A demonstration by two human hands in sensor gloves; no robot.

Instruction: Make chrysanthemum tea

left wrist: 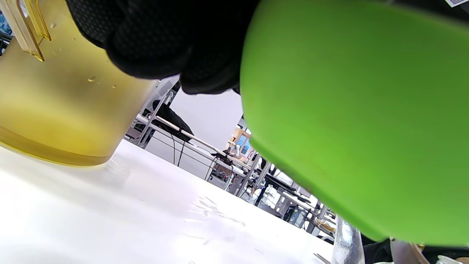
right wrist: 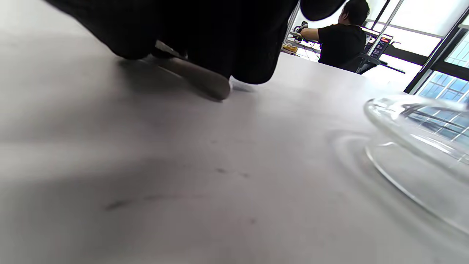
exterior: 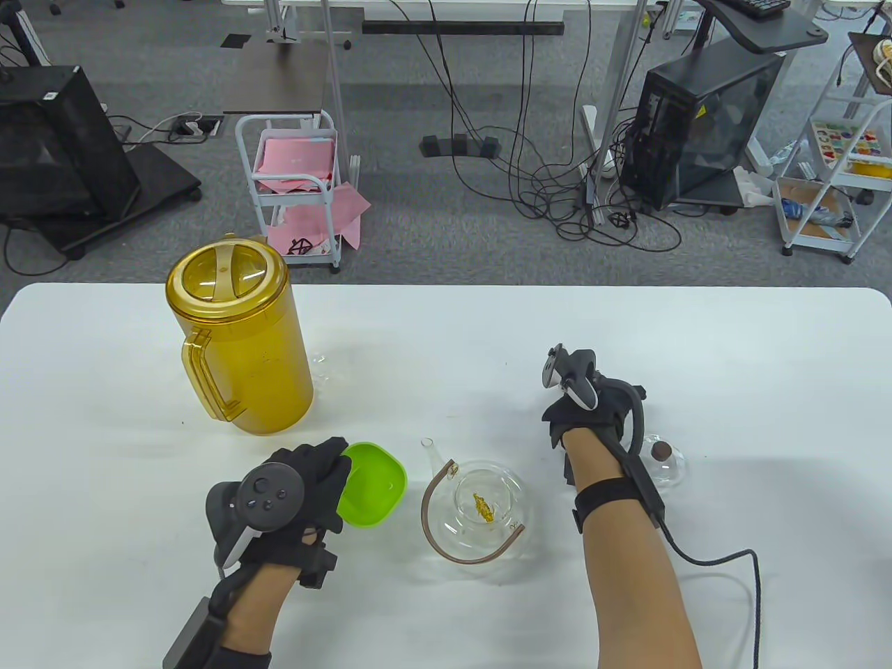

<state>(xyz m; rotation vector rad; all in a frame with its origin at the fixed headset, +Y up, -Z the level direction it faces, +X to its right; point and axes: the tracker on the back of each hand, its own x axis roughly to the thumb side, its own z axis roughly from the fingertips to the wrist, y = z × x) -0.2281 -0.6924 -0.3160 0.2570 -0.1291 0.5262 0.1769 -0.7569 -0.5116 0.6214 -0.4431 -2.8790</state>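
1. While your left hand (exterior: 300, 495) grips one green bowl (exterior: 373, 484), one glass teapot (exterior: 484, 509) sits at its 3 o'clock, holding one chrysanthemum (exterior: 482, 506).
2. Your right hand (exterior: 589, 411) rests on the table (exterior: 446, 334); whether its fingers are curled I cannot tell.
3. One amber pitcher (exterior: 237, 334) stands at 11 o'clock; one glass lid (exterior: 662, 460) lies beside your right wrist.

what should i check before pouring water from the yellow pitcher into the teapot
1. Chrysanthemum in glass teapot: ok, a flower lies inside.
2. Teapot open: ok, its lid sits apart on the table.
3. Left hand free: not ok, it holds the green dish.
4. Right hand free: cannot tell.
5. Pitcher upright, lidded: ok.
6. Pitcher's water level: cannot tell.
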